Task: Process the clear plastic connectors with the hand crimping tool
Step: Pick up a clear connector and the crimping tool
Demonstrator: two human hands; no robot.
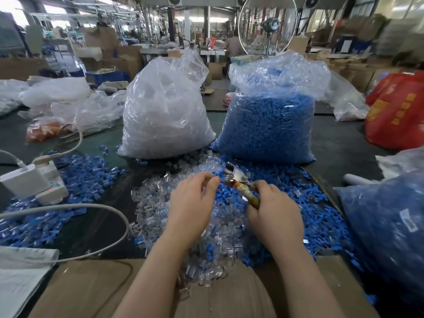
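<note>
A heap of clear plastic connectors lies on the dark table in front of me, mixed with blue pieces. My right hand grips the worn handles of the hand crimping tool, whose metal jaws point up and left. My left hand hovers over the heap with fingertips pinched right at the tool's jaws; a small piece may sit between them, too blurred to tell.
A tall bag of clear connectors and a bag of blue pieces stand behind the heap. A white power strip with adapter and cable lie at left. Cardboard lines the near edge; another blue-filled bag is at right.
</note>
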